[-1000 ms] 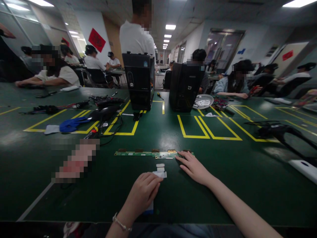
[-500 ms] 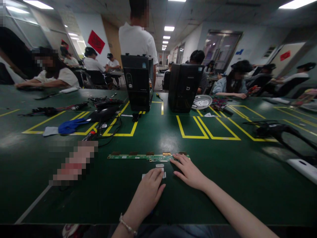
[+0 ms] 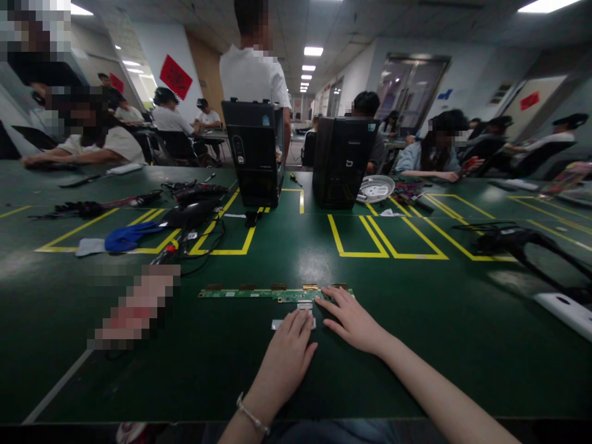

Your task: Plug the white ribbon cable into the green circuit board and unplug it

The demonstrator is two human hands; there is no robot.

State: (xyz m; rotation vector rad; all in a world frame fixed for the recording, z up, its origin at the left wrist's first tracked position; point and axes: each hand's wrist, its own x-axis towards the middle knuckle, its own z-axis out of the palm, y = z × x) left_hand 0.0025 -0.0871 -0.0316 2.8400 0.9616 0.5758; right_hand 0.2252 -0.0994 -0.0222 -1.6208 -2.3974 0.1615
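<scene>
A long, narrow green circuit board (image 3: 250, 294) with copper-coloured tabs along its far edge lies across the table in front of me. My right hand (image 3: 349, 314) rests on the board's right end, its fingers spread and stretched out. Just in front of the board, the fingers of my left hand (image 3: 292, 342) press down together on a short, pale flat cable (image 3: 305, 306). One end of this cable is at the board's near edge; whether it sits in a connector I cannot tell. A whitish part (image 3: 276, 324) shows beside my left fingers, partly covered by them.
Two black computer towers (image 3: 256, 163) stand beyond the board. A blue glove (image 3: 127, 237) and black cables lie at the left. A white basket (image 3: 375, 189) stands behind the right tower (image 3: 345, 163). At the right is a white-and-black object (image 3: 562, 314). Several people sit around.
My left hand has moved slightly forward and right, and the flat cable under it has come up to the board's near edge. My right hand stays on the board.
</scene>
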